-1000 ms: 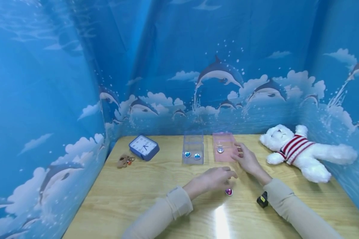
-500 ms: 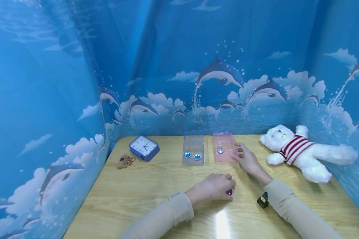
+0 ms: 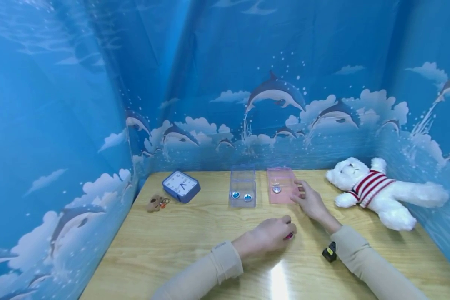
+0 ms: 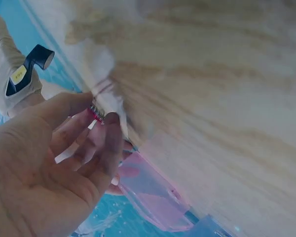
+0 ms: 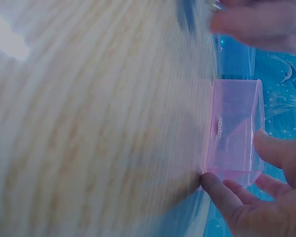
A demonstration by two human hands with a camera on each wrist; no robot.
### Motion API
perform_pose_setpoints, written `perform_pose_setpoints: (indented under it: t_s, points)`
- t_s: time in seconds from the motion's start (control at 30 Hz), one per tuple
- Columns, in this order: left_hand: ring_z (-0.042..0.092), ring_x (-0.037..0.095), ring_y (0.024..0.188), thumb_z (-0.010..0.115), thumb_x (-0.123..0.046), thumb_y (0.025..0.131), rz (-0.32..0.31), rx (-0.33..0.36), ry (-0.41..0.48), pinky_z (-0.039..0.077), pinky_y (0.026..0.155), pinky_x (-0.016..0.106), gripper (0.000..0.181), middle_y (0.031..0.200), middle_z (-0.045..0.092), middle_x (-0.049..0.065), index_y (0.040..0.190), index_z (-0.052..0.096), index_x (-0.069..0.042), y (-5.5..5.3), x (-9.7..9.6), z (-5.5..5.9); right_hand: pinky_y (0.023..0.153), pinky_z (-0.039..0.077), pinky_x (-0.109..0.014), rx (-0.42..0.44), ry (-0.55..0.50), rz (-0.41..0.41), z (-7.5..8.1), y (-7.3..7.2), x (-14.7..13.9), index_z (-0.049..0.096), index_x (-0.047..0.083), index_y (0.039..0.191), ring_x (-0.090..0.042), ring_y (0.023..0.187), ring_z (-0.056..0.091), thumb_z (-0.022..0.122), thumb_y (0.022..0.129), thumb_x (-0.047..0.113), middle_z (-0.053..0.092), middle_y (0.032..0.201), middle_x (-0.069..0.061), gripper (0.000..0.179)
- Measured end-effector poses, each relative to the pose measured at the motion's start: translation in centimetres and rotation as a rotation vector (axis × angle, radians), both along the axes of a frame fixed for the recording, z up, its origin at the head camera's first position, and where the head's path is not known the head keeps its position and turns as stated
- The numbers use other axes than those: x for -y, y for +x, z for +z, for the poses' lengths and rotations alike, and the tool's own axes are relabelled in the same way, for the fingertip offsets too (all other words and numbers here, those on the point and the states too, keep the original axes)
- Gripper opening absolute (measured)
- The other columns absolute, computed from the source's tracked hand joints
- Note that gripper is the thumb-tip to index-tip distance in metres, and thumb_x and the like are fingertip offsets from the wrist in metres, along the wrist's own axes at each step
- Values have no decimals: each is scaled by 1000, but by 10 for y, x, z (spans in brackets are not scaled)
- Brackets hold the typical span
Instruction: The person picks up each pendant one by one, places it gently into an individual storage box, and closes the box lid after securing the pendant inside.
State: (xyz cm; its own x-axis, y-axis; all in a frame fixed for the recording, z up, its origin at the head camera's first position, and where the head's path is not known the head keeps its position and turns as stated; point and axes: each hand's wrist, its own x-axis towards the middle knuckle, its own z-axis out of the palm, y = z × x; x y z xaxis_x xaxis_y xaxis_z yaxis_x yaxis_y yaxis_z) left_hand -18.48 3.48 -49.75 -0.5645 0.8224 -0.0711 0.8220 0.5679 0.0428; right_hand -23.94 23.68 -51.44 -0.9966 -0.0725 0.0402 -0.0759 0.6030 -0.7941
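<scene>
My left hand (image 3: 271, 234) is just above the table, in front of the boxes, pinching a silver-rimmed magenta gem (image 4: 96, 114) between thumb and fingertips. Most of the gem (image 3: 289, 236) is hidden by the fingers in the head view. At the right side of an open pink plastic box (image 3: 285, 196), my right hand (image 3: 310, 201) holds the box by its corner, thumb and fingers against its walls. A round, silvery gem (image 3: 276, 188) lies inside that box. To its left, an open clear bluish box (image 3: 242, 202) contains two blue gems (image 3: 247, 197).
A blue alarm clock (image 3: 181, 186) and a brown bear keychain (image 3: 155, 203) sit at the table's back left. A white teddy bear (image 3: 382, 189) in a striped sweater lies at the right. A black wrist device (image 3: 329, 251) shows beside the right sleeve. Dolphin-printed curtains surround the table.
The left hand has come down over the magenta gem, taken it between its fingers and lifted it slightly off the table. The right hand has stayed at the pink box.
</scene>
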Motion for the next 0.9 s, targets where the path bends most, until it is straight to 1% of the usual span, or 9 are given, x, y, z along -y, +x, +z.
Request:
perform_pose_setpoints:
  t_s: [0.1, 0.27, 0.37, 0.47, 0.6, 0.73, 0.9]
  points:
    - [54, -1, 77, 71, -21, 101, 24, 29, 85, 46, 67, 6, 21, 108, 61, -6, 121, 72, -23, -6, 1, 5, 101, 60, -58, -11, -3, 1, 0, 1, -1, 35, -2, 159, -55, 127, 61, 61, 107, 14, 52, 147, -39, 60]
    - [57, 2, 79, 74, -16, 99, 60, 0, 182, 44, 64, 7, 26, 112, 63, -3, 124, 71, -20, -20, -1, 14, 100, 60, -58, -37, -9, 4, 0, 2, -1, 37, -5, 157, -56, 125, 62, 61, 106, 12, 54, 144, -40, 59]
    - [58, 3, 80, 73, -11, 97, 85, -17, 210, 44, 62, 7, 31, 115, 64, -2, 127, 72, -20, -29, -5, 21, 101, 60, -59, -42, -13, -1, 0, 2, -2, 38, -5, 156, -56, 125, 63, 62, 106, 11, 55, 144, -41, 58]
    - [60, 5, 82, 72, -9, 97, 134, 0, 237, 45, 60, 7, 39, 118, 64, -2, 134, 70, -23, -37, -9, 25, 102, 59, -60, -36, -19, -3, 0, 2, -1, 38, -5, 156, -57, 126, 62, 62, 105, 11, 54, 144, -41, 59]
    - [64, 7, 89, 73, -8, 96, 189, 8, 243, 48, 62, 10, 47, 123, 63, -2, 139, 66, -26, -46, -15, 27, 103, 58, -60, -37, -27, -4, 0, 3, 0, 38, -5, 156, -57, 126, 62, 62, 105, 11, 54, 144, -42, 58]
    - [64, 8, 96, 72, -7, 96, 228, 24, 241, 51, 66, 12, 45, 126, 63, -3, 137, 67, -27, -55, -21, 27, 101, 60, -59, -57, -32, -7, 0, 3, 1, 40, -7, 154, -57, 122, 65, 61, 104, 6, 56, 140, -43, 55]
    - [66, 11, 101, 75, -19, 98, 256, 36, 278, 56, 78, 15, 28, 124, 65, 1, 126, 73, -23, -68, -26, 27, 100, 61, -57, -65, -44, 2, 1, 4, 2, 40, -8, 153, -56, 121, 66, 63, 104, 5, 56, 140, -42, 56]
